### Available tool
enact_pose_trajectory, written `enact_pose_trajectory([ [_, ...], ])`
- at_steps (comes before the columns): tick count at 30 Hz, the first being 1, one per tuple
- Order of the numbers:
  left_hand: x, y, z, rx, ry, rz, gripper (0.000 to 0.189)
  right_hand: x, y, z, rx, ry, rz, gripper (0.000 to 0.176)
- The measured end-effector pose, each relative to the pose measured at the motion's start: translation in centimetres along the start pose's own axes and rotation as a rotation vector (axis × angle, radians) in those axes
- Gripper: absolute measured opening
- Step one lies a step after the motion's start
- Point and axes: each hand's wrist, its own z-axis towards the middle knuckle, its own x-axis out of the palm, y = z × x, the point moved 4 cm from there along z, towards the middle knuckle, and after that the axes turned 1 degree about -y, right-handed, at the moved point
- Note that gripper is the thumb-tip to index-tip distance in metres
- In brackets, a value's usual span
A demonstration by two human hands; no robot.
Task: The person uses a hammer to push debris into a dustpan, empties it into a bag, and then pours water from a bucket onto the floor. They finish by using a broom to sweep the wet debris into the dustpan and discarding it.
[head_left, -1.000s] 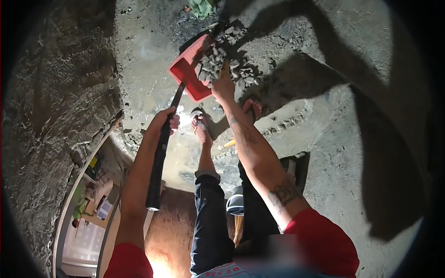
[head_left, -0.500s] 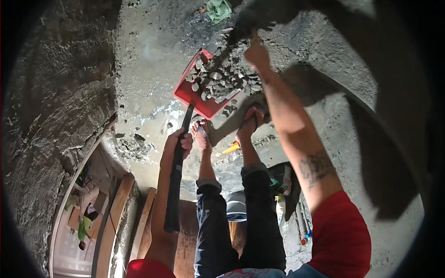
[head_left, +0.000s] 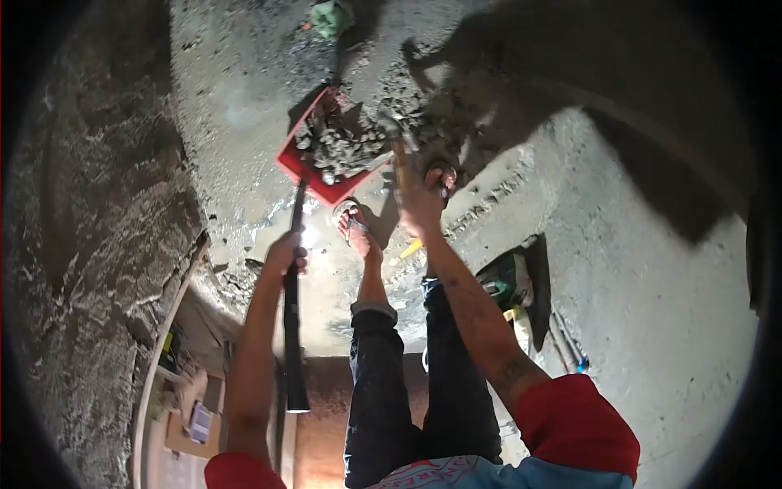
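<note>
My left hand (head_left: 285,254) is wrapped round the long black handle (head_left: 292,326) of a red dustpan (head_left: 326,192) that rests on the wet concrete floor. Grey stone rubble (head_left: 338,151) lies in the pan and spills past its right edge. My right hand (head_left: 420,209) grips a wooden-handled hammer (head_left: 401,159), its head blurred among the rubble at the pan's right side. Between the dustpan and my right hand, my sandalled left foot (head_left: 354,226) stands on the floor. The other foot (head_left: 441,178) is partly hidden behind my right hand.
A rough wall (head_left: 98,244) runs along the left. A green crumpled bag (head_left: 331,19) lies at the far end. An orange-yellow object (head_left: 411,248) sits by my right forearm. Right of my legs are a dark bag with tools (head_left: 521,285) and some pipes (head_left: 566,342).
My right hand has pulled the hammer back toward me, from beyond the rubble to beside the dustpan. The view has shifted. My left hand keeps its hold on the dustpan handle.
</note>
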Motion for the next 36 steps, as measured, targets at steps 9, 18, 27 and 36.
enact_pose_trajectory([
  [9, 0.1, -12.6, 1.9, -0.067, -0.158, 0.493, 0.019, -4.1, -21.4, 8.1, 0.807, -0.182, 0.312, 0.024],
  [18, 4.0, -14.2, 3.0, 0.017, -0.093, 0.422, 0.015, 10.9, 2.3, 10.7, 0.511, -0.028, 0.314, 0.068],
  [27, 3.4, -11.8, 0.2, 0.066, -0.05, 0.346, 0.019, 6.8, 7.9, 5.7, 0.464, 0.018, 0.617, 0.027],
  [36, 2.6, -6.5, 2.8, -0.054, 0.006, 0.138, 0.021, -0.1, -11.8, 15.7, 0.014, -0.066, -0.636, 0.036],
])
